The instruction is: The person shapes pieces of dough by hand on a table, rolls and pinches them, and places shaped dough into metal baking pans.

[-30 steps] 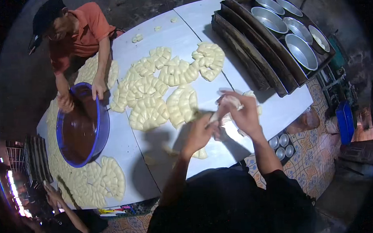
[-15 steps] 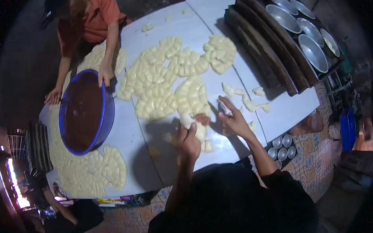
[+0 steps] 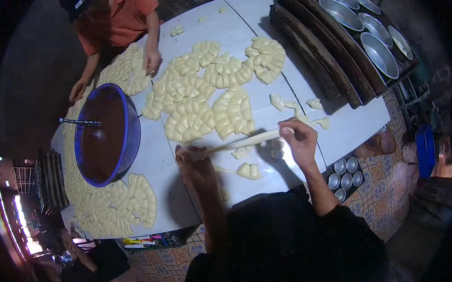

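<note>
A long pale strip of dough [image 3: 243, 141] is stretched between my two hands over the white tabletop [image 3: 329, 146]. My left hand [image 3: 192, 165], dim in shadow, is closed on its left end. My right hand [image 3: 300, 140] pinches its right end between thumb and fingers. Small dough pieces [image 3: 247, 170] lie just beneath, one trailing a thin strand toward my left hand. Several flattened slabs of segmented dough [image 3: 189, 121] cover the middle of the table, and loose scraps [image 3: 277, 102] lie beyond my right hand.
A blue basin of brown mixture [image 3: 135, 135] with a utensil stands left. A co-worker in orange [image 3: 117, 19] handles dough behind it. Another person [image 3: 90, 265] is at lower left. Dark baking pans with silver tins [image 3: 341, 15] occupy the back right; small cups [image 3: 339, 166] sit below the table's edge.
My hands have moved apart, drawing the dough into a long strip. The co-worker's hands have left the basin for the dough, and a utensil now rests across the basin's rim.
</note>
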Demonstrator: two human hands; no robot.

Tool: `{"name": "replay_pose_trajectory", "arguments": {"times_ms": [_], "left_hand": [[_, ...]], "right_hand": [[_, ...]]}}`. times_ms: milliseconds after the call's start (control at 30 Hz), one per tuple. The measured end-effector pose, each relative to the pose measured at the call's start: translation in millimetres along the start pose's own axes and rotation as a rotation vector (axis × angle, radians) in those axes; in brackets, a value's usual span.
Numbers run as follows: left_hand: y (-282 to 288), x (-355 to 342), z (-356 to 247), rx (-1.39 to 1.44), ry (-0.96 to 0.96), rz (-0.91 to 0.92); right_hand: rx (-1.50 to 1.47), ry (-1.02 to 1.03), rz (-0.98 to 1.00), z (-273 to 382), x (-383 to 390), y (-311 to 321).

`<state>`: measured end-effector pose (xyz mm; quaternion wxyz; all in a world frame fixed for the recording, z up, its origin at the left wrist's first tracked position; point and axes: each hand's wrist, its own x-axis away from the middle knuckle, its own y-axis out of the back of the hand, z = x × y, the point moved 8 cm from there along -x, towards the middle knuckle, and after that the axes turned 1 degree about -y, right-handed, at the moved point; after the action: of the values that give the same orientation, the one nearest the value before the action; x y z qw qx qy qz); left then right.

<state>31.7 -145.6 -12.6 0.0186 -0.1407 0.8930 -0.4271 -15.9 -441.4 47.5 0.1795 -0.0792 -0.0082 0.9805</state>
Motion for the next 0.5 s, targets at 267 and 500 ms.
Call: {"name": "replay_pose_trajectory", "arguments": {"times_ms": [267,500], "left_hand": [[54,-1,-41,-0.139,0.001,-0.092],[21,49,8,-0.305,0.045,-0.035]], "right_hand": [[-0.278,-0.217,0.084,-82,-62,39],[0.732,0.064,0.017,-59,-3,6]]}}
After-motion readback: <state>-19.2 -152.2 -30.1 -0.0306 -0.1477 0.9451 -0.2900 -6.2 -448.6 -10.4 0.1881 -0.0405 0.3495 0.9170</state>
